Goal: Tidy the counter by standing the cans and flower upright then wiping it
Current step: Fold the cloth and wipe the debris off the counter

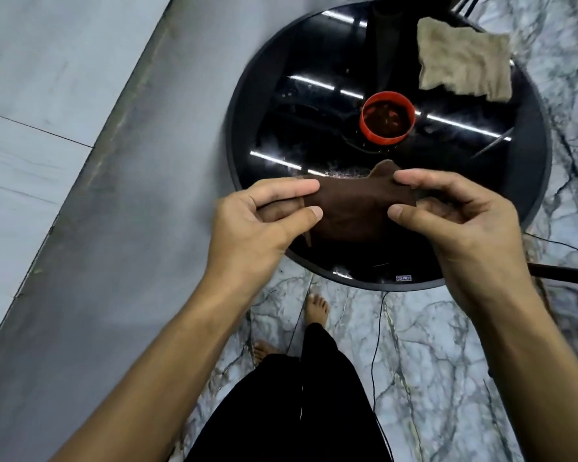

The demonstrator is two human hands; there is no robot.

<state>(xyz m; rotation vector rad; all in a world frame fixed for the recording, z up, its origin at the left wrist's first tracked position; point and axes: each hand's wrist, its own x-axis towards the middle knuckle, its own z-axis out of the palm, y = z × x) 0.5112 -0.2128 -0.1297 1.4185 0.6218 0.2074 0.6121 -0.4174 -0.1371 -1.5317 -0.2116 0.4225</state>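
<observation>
Brown, soft and matte, a cloth [354, 208] hangs stretched between both hands above the near part of a round table [314, 68]. The left hand [257, 225] pinches its left edge between thumb and forefinger, and the right hand [457, 221] pinches the right edge the same way, the other fingers curled behind. The table top is black and glossy, mirroring strip lights as bright bars, with a thin dark rim and a small sticker [403, 278] at its near edge. Near the middle stands a red can [387, 116], seen from above as a ring with a dark reddish inside; whether the cloth touches the top I cannot tell. At the far right edge lies a beige rag [464, 71], rough and crumpled, partly overhanging the rim. A dark post [391, 35] rises at the far side. Grey-veined marble floor [431, 345] lies below, crossed by a thin black cable [377, 361]; a grey wall [80, 161] runs along the left. Bare feet [317, 308] and black trousers [297, 411] show beneath.
</observation>
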